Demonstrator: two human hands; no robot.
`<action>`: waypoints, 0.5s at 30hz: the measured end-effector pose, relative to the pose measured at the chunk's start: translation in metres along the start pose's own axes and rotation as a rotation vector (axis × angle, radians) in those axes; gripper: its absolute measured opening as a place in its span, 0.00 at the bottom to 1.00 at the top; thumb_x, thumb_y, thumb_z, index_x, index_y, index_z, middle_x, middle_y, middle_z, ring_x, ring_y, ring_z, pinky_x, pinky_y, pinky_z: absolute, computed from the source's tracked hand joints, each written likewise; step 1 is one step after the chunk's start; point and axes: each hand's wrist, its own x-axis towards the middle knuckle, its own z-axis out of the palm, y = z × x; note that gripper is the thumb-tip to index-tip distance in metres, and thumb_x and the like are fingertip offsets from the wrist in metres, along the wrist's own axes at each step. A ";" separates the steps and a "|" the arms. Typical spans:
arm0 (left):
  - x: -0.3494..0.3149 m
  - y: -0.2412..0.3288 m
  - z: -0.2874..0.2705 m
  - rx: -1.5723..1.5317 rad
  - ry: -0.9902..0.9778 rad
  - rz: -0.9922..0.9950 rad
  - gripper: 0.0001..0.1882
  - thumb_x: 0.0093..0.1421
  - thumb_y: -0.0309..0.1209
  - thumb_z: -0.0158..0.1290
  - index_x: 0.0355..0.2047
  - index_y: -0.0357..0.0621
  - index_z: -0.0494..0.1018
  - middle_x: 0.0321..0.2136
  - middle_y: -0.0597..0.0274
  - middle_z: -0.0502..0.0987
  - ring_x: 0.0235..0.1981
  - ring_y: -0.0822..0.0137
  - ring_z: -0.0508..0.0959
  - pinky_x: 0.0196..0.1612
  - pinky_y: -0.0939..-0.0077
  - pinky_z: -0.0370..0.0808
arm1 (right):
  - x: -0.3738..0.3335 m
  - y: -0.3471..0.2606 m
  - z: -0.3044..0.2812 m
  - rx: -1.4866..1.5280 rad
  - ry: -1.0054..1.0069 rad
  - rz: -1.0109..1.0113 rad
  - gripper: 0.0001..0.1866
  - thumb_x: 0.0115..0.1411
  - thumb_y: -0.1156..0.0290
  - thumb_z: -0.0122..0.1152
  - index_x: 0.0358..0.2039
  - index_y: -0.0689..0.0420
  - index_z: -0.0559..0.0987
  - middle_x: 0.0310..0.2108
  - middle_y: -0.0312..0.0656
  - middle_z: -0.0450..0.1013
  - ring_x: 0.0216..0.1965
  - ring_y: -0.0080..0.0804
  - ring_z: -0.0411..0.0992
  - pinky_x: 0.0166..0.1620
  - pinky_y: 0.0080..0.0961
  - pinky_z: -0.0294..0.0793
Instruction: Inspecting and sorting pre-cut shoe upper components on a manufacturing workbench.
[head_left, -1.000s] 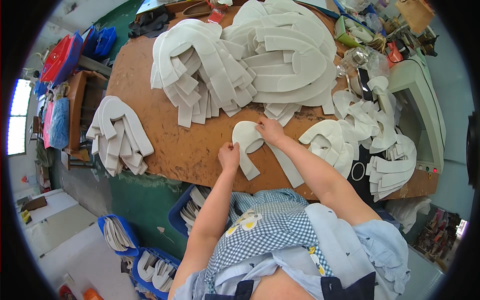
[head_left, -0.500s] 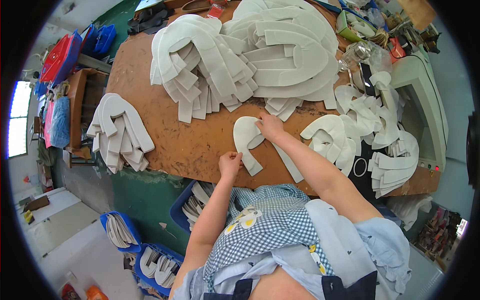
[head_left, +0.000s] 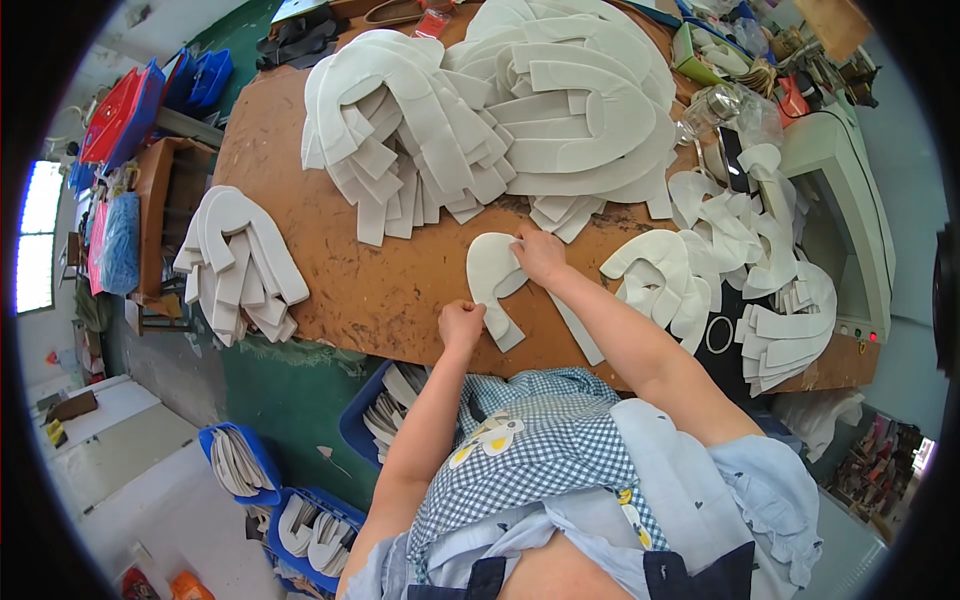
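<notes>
A white horseshoe pad (head_left: pixel 488 262) lay near the near edge of the brown surface (head_left: pixel 330 240), its curve toward the far edge and its left leg toward the near one. The left hand (head_left: pixel 461 325) pinched the outer side of that leg, thumb and fingers close together. The right hand (head_left: pixel 541 255) was narrowed too, its fingertips gripping the pad at the right of the curve. The right forearm hid part of what lay beneath; a white strip (head_left: pixel 575 328) showed under it, reaching the near edge, though whether it belonged to the same pad could not be told.

Just right of the right hand sat a small pile (head_left: pixel 645 255) of similar pads. Two large heaps, a left heap (head_left: pixel 385 70) and a right heap (head_left: pixel 600 165), overlapped toward the far edge. A smaller stack (head_left: pixel 255 240) stood at the near left corner, and another stack (head_left: pixel 790 340) near the right end of the near edge, beside a white ring (head_left: pixel 719 335) on a black sheet (head_left: pixel 735 372). A grey machine (head_left: pixel 860 200) stood along the right edge.
</notes>
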 end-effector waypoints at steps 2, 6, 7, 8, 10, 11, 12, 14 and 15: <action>0.001 0.000 -0.001 0.046 0.006 0.010 0.10 0.49 0.35 0.57 0.20 0.40 0.75 0.14 0.62 0.77 0.19 0.68 0.79 0.30 0.71 0.76 | 0.000 -0.001 0.000 0.002 -0.004 0.001 0.12 0.55 0.62 0.59 0.34 0.57 0.77 0.28 0.50 0.76 0.34 0.50 0.75 0.39 0.43 0.74; -0.006 0.017 -0.007 0.180 -0.025 0.020 0.10 0.49 0.35 0.57 0.21 0.40 0.75 0.17 0.59 0.78 0.25 0.62 0.79 0.33 0.67 0.75 | 0.000 -0.001 0.000 0.001 -0.008 0.014 0.12 0.55 0.62 0.59 0.35 0.57 0.77 0.29 0.50 0.77 0.35 0.49 0.75 0.39 0.43 0.73; -0.010 0.027 -0.010 0.308 -0.070 -0.001 0.10 0.49 0.34 0.57 0.24 0.40 0.75 0.23 0.56 0.80 0.31 0.60 0.80 0.35 0.66 0.75 | 0.000 0.001 -0.001 0.003 -0.022 0.025 0.13 0.56 0.62 0.58 0.36 0.57 0.76 0.30 0.50 0.77 0.35 0.49 0.75 0.40 0.43 0.73; -0.015 0.034 -0.010 0.309 -0.072 0.001 0.10 0.49 0.34 0.57 0.24 0.40 0.75 0.23 0.56 0.80 0.31 0.60 0.80 0.35 0.66 0.75 | 0.001 0.002 -0.001 0.003 -0.020 0.027 0.13 0.56 0.62 0.58 0.36 0.57 0.76 0.30 0.50 0.77 0.35 0.49 0.75 0.40 0.43 0.73; -0.023 0.047 0.000 0.743 0.194 0.378 0.09 0.49 0.27 0.55 0.31 0.36 0.72 0.38 0.50 0.78 0.42 0.54 0.76 0.42 0.64 0.74 | 0.002 0.006 0.000 -0.003 -0.036 0.039 0.13 0.56 0.62 0.58 0.36 0.57 0.76 0.30 0.50 0.77 0.36 0.50 0.75 0.40 0.44 0.73; -0.021 0.049 0.002 0.743 0.196 0.376 0.09 0.49 0.27 0.55 0.31 0.36 0.72 0.38 0.50 0.78 0.42 0.54 0.76 0.42 0.64 0.74 | 0.002 0.004 -0.001 -0.002 -0.037 0.038 0.13 0.56 0.62 0.58 0.36 0.57 0.76 0.30 0.50 0.77 0.36 0.50 0.75 0.40 0.44 0.73; -0.015 0.055 0.006 0.652 0.099 0.568 0.16 0.49 0.24 0.55 0.39 0.34 0.69 0.47 0.46 0.72 0.49 0.50 0.71 0.48 0.64 0.71 | 0.002 0.004 -0.002 -0.004 -0.038 0.024 0.13 0.56 0.61 0.58 0.36 0.57 0.76 0.30 0.50 0.77 0.35 0.50 0.75 0.40 0.43 0.73; -0.008 0.060 0.018 0.552 -0.004 0.760 0.23 0.49 0.21 0.54 0.48 0.32 0.66 0.55 0.43 0.66 0.56 0.47 0.66 0.54 0.64 0.68 | 0.002 0.006 -0.006 -0.009 -0.035 0.014 0.13 0.55 0.61 0.58 0.36 0.57 0.76 0.30 0.50 0.77 0.35 0.50 0.75 0.40 0.43 0.73; -0.006 0.060 0.027 0.388 -0.051 0.891 0.28 0.50 0.21 0.53 0.53 0.34 0.61 0.58 0.43 0.61 0.59 0.47 0.62 0.58 0.63 0.64 | 0.002 0.008 -0.008 0.048 -0.060 0.011 0.13 0.55 0.63 0.58 0.36 0.57 0.76 0.30 0.49 0.77 0.35 0.50 0.75 0.39 0.43 0.73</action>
